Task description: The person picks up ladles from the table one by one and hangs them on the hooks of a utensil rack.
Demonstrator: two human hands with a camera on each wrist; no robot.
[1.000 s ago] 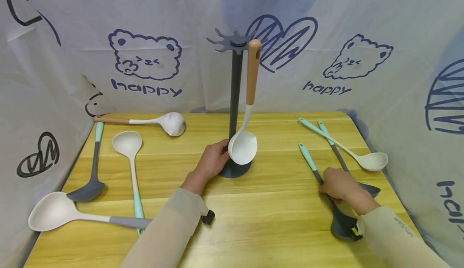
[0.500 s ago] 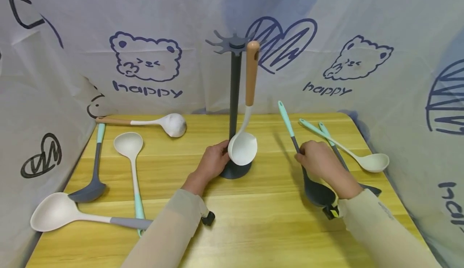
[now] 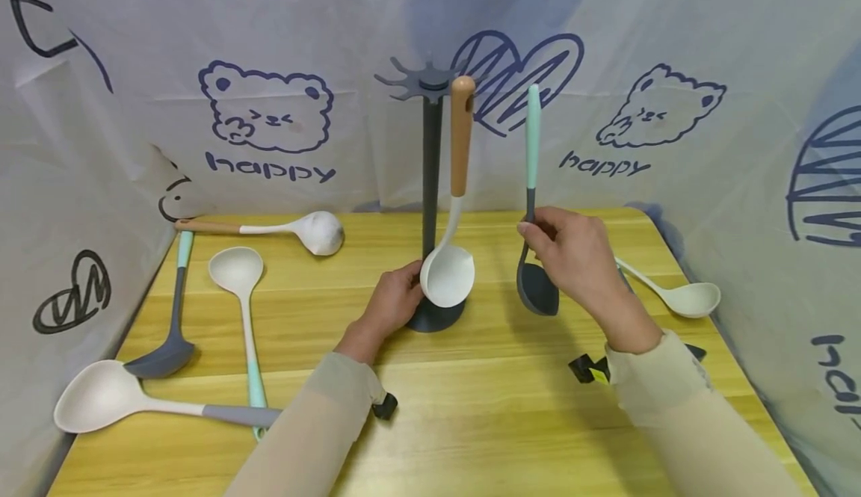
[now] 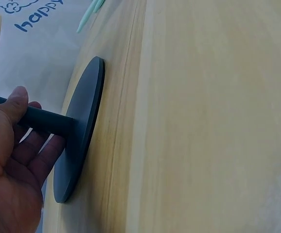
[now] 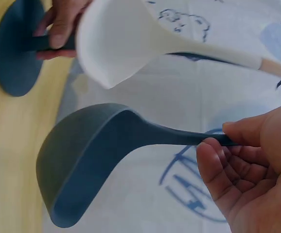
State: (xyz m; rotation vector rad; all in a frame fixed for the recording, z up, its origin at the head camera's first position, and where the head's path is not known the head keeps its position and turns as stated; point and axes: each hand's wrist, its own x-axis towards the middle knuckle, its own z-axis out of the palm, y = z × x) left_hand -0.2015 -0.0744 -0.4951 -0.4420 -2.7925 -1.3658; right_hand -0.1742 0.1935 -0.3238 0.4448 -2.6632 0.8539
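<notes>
My left hand [image 3: 392,299] grips the lower post of a dark utensil stand [image 3: 433,153], just above its round base [image 4: 79,141]. From the stand's clawed top hangs a white ladle [image 3: 449,276] with a wooden handle, bowl down. To the right of the stand, my right hand [image 3: 572,254] pinches the neck of a dark grey ladle [image 5: 92,150] between thumb and fingers. This ladle is upright off the table, its mint handle [image 3: 533,134] pointing up and its bowl below the hand. In the right wrist view it is apart from the white ladle.
At the left lie a wooden-handled white ladle [image 3: 319,233], a grey ladle [image 3: 161,355], a cream ladle with a mint handle [image 3: 235,269] and a large cream ladle [image 3: 101,396]. A cream ladle [image 3: 693,300] lies at the right, near a partly hidden grey one [image 3: 696,351].
My right hand has lifted the dark grey ladle off the table, carried it left toward the stand and turned it upright. The left hand stays on the post.
</notes>
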